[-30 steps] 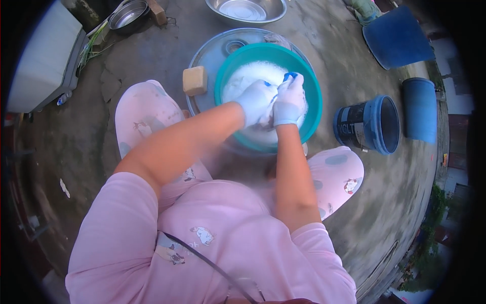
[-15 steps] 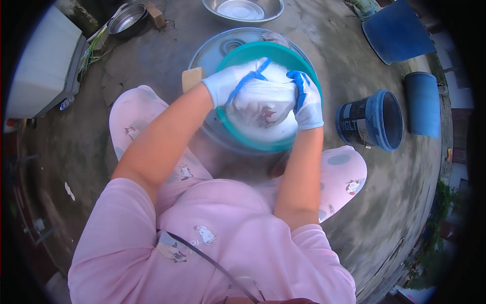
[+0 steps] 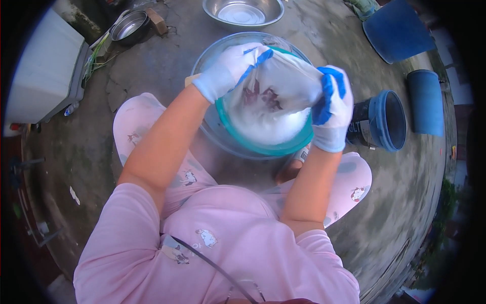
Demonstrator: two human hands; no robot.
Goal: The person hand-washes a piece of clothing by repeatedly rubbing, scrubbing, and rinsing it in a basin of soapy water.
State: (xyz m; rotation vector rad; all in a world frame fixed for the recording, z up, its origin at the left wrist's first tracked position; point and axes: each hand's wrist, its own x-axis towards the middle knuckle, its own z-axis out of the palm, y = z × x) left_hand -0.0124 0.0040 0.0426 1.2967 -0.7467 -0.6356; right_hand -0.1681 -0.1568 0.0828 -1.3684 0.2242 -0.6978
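A wet white cloth (image 3: 283, 83) with a dark reddish print is stretched between my two gloved hands, above a green basin (image 3: 242, 137) of white suds (image 3: 283, 127). At its upper left corner, my left hand (image 3: 238, 63) pinches the edge, in a white glove with blue on the fingers. My right hand (image 3: 334, 99), gloved the same way, grips the opposite side with its fingers curled in. The lower part of the cloth hangs down toward the suds. Under the green basin lies a wide, shallow, bluish clear tub (image 3: 208, 124).
A metal basin (image 3: 244, 14) sits beyond the tub. To the right stand a dark blue bucket (image 3: 377, 121), a blue drum (image 3: 424, 101) and a large blue container (image 3: 397, 30). At far left are a dark pan (image 3: 130, 28), a brick (image 3: 156, 22) and a white cabinet (image 3: 43, 58).
My hands have lifted the cloth up out of the suds and spread it. The right hand moved outward to the right; the left rose slightly. The print now shows more plainly.
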